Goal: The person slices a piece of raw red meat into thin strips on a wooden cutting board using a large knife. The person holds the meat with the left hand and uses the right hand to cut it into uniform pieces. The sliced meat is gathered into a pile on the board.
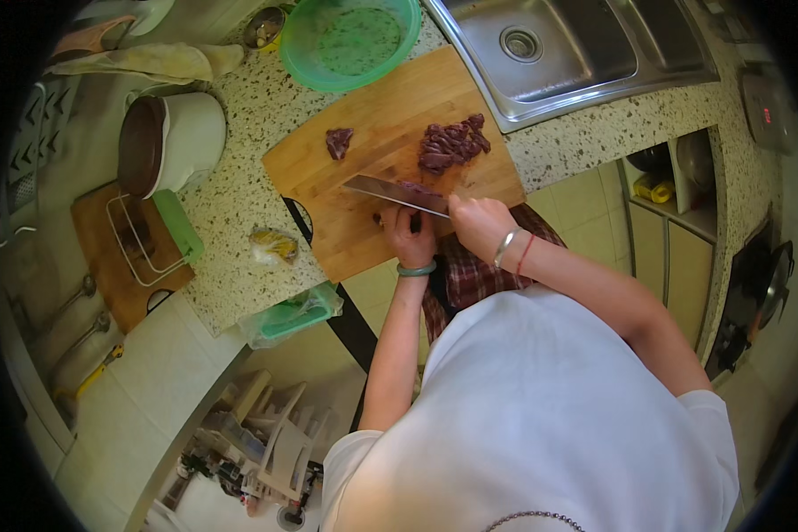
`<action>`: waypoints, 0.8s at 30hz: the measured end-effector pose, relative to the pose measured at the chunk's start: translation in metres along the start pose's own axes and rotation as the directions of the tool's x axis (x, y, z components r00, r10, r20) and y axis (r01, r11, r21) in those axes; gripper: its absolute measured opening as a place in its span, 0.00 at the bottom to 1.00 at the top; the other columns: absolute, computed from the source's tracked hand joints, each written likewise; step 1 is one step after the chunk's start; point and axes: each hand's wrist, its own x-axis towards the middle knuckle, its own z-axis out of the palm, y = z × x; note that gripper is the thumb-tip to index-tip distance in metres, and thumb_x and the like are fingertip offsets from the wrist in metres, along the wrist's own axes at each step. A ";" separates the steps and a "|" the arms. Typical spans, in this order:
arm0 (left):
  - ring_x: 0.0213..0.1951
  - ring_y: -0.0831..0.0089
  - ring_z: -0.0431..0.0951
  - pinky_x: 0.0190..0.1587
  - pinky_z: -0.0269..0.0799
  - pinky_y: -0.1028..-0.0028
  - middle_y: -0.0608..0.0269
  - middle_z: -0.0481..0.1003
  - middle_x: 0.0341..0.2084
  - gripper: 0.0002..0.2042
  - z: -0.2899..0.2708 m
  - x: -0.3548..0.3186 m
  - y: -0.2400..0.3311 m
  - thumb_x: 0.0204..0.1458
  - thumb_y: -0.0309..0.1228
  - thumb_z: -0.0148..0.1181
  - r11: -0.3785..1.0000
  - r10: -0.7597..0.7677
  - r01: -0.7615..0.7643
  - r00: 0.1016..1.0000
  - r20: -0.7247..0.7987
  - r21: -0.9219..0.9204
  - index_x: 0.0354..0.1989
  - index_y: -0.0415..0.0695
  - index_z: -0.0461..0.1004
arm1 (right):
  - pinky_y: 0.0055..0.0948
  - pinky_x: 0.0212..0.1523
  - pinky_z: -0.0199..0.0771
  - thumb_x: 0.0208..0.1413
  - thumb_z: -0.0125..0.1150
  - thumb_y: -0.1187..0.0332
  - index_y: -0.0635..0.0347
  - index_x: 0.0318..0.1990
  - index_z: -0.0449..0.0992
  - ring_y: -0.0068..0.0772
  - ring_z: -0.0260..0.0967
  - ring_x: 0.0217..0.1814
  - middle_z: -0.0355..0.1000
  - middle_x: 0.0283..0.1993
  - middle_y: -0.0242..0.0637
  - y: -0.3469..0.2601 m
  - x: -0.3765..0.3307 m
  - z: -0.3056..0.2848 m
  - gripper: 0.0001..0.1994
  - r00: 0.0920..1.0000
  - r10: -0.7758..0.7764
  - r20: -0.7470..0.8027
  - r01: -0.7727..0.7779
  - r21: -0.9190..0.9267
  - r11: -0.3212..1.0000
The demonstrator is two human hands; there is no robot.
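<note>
In my right hand (pixel 481 226) is the handle of a kitchen knife (pixel 386 191), its wide blade pointing left across the wooden cutting board (pixel 390 97). My left hand (pixel 409 238) is closed, with curled fingers close against the near side of the blade. What those fingers hold, if anything, is hidden; a small dark bit shows by their tips. A little dark red meat (pixel 421 187) shows along the blade's far side. Beyond the knife lies a pile of sliced dark red meat (pixel 453 144). One separate chunk of meat (pixel 338 143) rests at the board's far left.
A green basin (pixel 293 53) stands behind the board, beside a steel sink (pixel 496 111) at far right. Left on the speckled counter are a small yellow-and-clear packet (pixel 273 246), a white pot-like container (pixel 193 137) and another wooden board (pixel 106 239). A bag-lined green bin (pixel 294 312) hangs at the edge.
</note>
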 end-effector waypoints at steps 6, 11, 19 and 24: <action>0.40 0.52 0.73 0.45 0.68 0.61 0.53 0.75 0.35 0.04 -0.004 0.011 0.006 0.46 0.22 0.64 0.998 0.064 -0.064 0.998 -0.023 0.013 0.28 0.39 0.74 | 0.45 0.36 0.78 0.49 0.60 0.68 0.62 0.36 0.72 0.55 0.76 0.35 0.76 0.28 0.51 -0.006 0.035 0.002 0.09 0.989 -0.072 -0.129 0.073 0.002 0.997; 0.45 0.55 0.74 0.49 0.68 0.62 0.56 0.75 0.39 0.03 -0.005 0.009 0.011 0.47 0.22 0.64 0.997 0.082 -0.082 0.995 -0.051 0.013 0.30 0.40 0.76 | 0.49 0.35 0.74 0.56 0.58 0.62 0.62 0.30 0.77 0.58 0.72 0.33 0.73 0.29 0.55 0.037 0.026 -0.012 0.12 0.958 -0.071 -0.277 0.168 0.342 0.925; 0.49 0.56 0.71 0.52 0.65 0.62 0.54 0.73 0.44 0.04 -0.002 0.004 0.014 0.49 0.23 0.64 1.000 0.016 -0.017 0.998 -0.060 -0.011 0.32 0.40 0.76 | 0.49 0.31 0.73 0.58 0.55 0.63 0.59 0.34 0.75 0.56 0.73 0.29 0.73 0.25 0.52 0.047 -0.035 -0.013 0.09 0.977 -0.040 -0.209 0.064 0.109 0.992; 0.45 0.54 0.71 0.48 0.65 0.63 0.54 0.73 0.39 0.05 -0.001 0.005 0.009 0.46 0.22 0.64 0.996 0.069 -0.065 0.995 -0.075 0.056 0.30 0.40 0.74 | 0.47 0.29 0.75 0.57 0.53 0.69 0.61 0.33 0.71 0.53 0.75 0.28 0.74 0.25 0.50 0.046 -0.050 -0.003 0.06 0.992 -0.032 -0.120 0.030 -0.021 0.999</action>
